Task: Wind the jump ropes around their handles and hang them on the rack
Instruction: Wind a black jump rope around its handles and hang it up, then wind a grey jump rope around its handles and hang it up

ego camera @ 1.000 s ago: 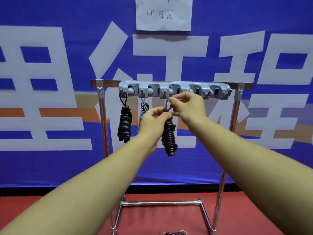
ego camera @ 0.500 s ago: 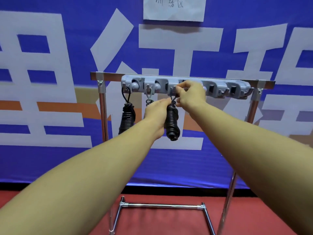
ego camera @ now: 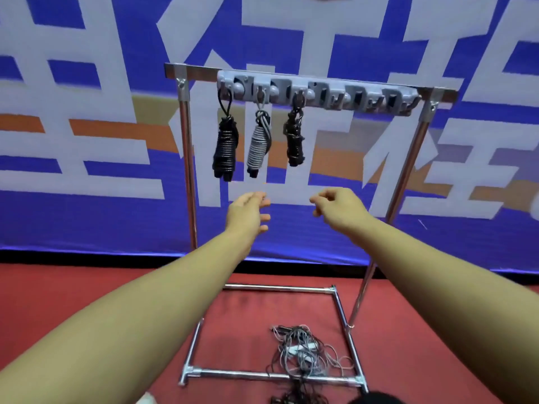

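Observation:
Three wound jump ropes hang from the grey hook strip (ego camera: 350,96) of the metal rack (ego camera: 186,147): a black one (ego camera: 225,150) on the left, a grey-and-white one (ego camera: 259,145) in the middle, another black one (ego camera: 294,139) to its right. My left hand (ego camera: 249,212) and my right hand (ego camera: 338,211) float below the hanging ropes, fingers loosely curled, holding nothing. A tangle of loose ropes (ego camera: 303,352) lies on the red floor across the rack's base bar.
Several hooks on the right part of the strip carry nothing. The rack's chrome base frame (ego camera: 262,374) rests on the red floor. A blue banner with large white characters covers the wall behind.
Both hands have let go of the third black rope, which now hangs on its hook, and have dropped below the ropes. The view has tilted down, showing the tangle on the floor.

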Available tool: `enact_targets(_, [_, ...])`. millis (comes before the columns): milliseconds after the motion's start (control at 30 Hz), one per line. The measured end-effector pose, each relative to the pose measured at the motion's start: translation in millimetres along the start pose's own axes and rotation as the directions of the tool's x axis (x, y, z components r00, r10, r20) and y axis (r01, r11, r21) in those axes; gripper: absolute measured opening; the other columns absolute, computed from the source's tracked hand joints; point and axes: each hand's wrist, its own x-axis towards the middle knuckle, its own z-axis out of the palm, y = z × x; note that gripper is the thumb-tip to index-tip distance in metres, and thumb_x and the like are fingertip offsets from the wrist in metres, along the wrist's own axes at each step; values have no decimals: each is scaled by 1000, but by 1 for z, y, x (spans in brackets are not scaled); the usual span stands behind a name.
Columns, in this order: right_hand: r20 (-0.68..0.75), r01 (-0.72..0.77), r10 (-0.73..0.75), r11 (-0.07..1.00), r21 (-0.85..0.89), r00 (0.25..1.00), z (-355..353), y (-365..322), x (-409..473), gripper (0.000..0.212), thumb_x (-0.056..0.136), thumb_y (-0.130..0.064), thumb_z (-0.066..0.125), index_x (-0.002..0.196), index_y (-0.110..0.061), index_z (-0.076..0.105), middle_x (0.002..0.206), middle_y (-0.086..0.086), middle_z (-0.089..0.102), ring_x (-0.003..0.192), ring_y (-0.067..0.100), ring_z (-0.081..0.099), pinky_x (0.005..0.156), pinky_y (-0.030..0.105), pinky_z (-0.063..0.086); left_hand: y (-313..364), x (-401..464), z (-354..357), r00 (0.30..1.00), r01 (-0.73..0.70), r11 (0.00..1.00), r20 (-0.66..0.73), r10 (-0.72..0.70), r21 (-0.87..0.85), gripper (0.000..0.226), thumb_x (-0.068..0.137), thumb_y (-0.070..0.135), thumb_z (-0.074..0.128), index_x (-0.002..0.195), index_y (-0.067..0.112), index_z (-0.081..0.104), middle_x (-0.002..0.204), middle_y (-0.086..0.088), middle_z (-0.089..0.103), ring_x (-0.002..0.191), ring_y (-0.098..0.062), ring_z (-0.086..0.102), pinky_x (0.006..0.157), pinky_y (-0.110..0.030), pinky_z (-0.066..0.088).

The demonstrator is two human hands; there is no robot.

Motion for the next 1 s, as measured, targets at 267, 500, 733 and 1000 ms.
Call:
enact_targets(267, [368, 39, 53, 971, -236, 929, 76, 95, -57, 23, 95, -12, 48, 96, -21, 68, 72, -10, 68, 51, -7, 54, 61, 21, 41, -111, -24, -36, 992, 43, 920, 94, -85, 389, 14, 90, 17, 63, 78, 23, 65, 68, 0, 64, 54, -11, 59, 57, -22, 44])
enact_targets(500, [510, 43, 167, 926, -375, 844, 151, 175, -56, 22, 97, -12, 48, 92, -13, 69, 104, 2, 74, 96, 19, 66, 76, 19, 41, -207, -4, -47, 967, 179, 754, 27, -252, 632, 21, 63, 46, 56, 64, 30, 69, 74, 22, 64, 93, -13, 63, 98, -32, 40])
enact_targets(733, [577, 32, 294, 873, -486, 762, 236, 284, -33, 23, 97, -22, 50, 101, -11, 70, 99, 11, 71, 97, 31, 64, 78, 30, 45, -318, 35, -58, 858, 344, 616, 29, -513, 708, 24, 82, 37, 66, 84, 16, 76, 78, -3, 70, 83, -25, 61, 75, -30, 45])
enact_targets(1000, [517, 38, 322, 821, -570, 793, 349, 399, 17, 22, 87, -14, 53, 101, -18, 70, 107, 13, 69, 99, 35, 64, 84, 38, 52, -430, 90, -65, 830, 333, 617, 89, -551, 713, 18, 65, 45, 63, 75, 58, 69, 129, 21, 57, 129, -6, 48, 119, -47, 21])
